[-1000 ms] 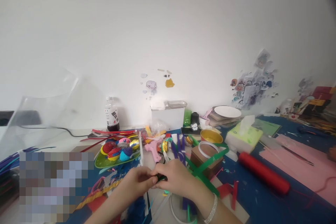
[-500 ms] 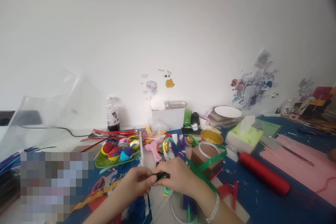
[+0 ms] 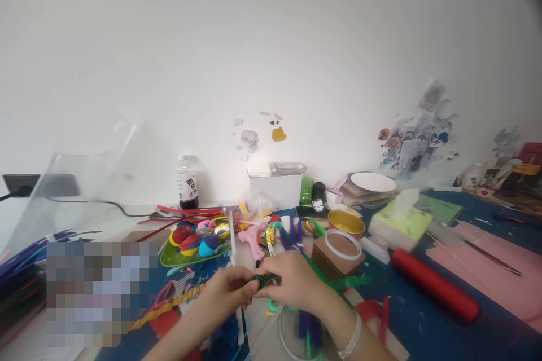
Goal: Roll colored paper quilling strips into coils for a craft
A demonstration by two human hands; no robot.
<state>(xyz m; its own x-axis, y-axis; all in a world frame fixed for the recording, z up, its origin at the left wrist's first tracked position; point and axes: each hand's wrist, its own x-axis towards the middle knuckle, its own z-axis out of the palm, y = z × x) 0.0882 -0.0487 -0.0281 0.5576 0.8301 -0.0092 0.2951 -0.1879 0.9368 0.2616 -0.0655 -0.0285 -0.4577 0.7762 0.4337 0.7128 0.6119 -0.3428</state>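
My left hand (image 3: pixel 231 289) and my right hand (image 3: pixel 292 277) meet low in the middle. Between their fingertips is a small dark green coil of ribbon (image 3: pixel 261 280), wound in a tight spiral. My left thumb and fingers pinch one side of the coil. The right fingers close over the ribbon at its other side. Past my right wrist, a long green ribbon (image 3: pixel 359 280) trails across the table; whether it joins the coil is hidden by that hand. Just beyond the fingers lies a pink glue gun (image 3: pixel 253 241), its dark nozzle pointing toward my hands.
Left of the glue gun, a green plate (image 3: pixel 173 258) carries several colourful coiled pieces. A brown box (image 3: pixel 334 259) with a white ring (image 3: pixel 342 244) stands to the right, near a gold tin (image 3: pixel 347 225), tissue pack (image 3: pixel 400 223) and red roll (image 3: pixel 436 285). A bottle (image 3: pixel 187 183) stands by the wall.
The coil now shows its spiral face between my fingertips. The green ribbon, earlier raised across the box, has dropped lower beside it. The whole view has shifted slightly.
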